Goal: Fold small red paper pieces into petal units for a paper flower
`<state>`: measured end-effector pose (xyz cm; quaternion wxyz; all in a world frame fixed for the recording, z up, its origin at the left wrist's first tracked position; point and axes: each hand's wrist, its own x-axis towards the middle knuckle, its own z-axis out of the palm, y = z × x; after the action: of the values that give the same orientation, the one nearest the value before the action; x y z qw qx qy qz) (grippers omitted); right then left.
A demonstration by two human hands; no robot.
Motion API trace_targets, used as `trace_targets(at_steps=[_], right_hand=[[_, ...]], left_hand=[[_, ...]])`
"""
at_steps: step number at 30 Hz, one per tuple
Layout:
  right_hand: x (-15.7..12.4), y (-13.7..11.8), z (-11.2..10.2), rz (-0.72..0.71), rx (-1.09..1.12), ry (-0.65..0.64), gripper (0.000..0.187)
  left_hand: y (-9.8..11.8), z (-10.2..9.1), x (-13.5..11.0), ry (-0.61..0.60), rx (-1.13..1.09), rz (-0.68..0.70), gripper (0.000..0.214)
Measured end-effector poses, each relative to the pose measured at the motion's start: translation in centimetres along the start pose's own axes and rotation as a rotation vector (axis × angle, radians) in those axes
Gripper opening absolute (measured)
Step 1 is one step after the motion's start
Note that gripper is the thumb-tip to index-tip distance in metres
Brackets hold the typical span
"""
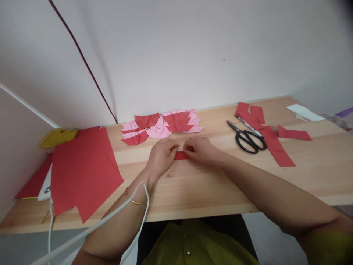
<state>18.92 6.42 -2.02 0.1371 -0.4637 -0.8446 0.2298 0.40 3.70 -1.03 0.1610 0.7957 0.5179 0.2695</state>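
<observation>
Hands meet on the wooden table [193,191]. The left hand [161,156] and right hand [200,150] both pinch a small red paper strip [181,155] lying flat between them. I think a crooked fold could happen if one hand slips.

Illumination is even, soft and moderately bright, with no glare or blown highlights. The white wall [176,55] shows a faint diagonal shadow band near the cord [82,59]. Shadows beneath the hands are weak and short on the surface [193,191]. Wide-angle distortion bends the surface edge and stretches the forearms toward the lower corners. The corners darken slightly. The centre is reasonably sharp; the far right edge is soft.
</observation>
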Motion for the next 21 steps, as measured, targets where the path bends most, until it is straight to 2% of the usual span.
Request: trace_targets(at_steps=[3, 7, 12, 15, 21], right_hand=[[0.1, 0.0, 0.2, 0.006, -0.014, 0.003, 0.013], [0.2, 0.2, 0.3, 0.01, 0.002, 0.006, 0.012], [0.2, 0.4, -0.2, 0.014, 0.048, 0.032, 0.011], [0.0, 0.2, -0.5, 0.038, 0.072, -0.03, 0.01], [-0.2, -0.4, 0.2, 0.1, -0.015, -0.052, 0.012]], left_hand=[[0.3, 0.6, -0.1, -0.172, 0.089, 0.073, 0.023], [-0.2, 1.4, -0.1, -0.262, 0.177, 0.119, 0.025], [-0.5, 1.3, 0.0, -0.287, 0.169, 0.098, 0.027], [-0.4, 1.1, 0.0, -0.296, 0.161, 0.082, 0.026], [-0.1, 1.1, -0.2, -0.282, 0.156, 0.072, 0.024]])
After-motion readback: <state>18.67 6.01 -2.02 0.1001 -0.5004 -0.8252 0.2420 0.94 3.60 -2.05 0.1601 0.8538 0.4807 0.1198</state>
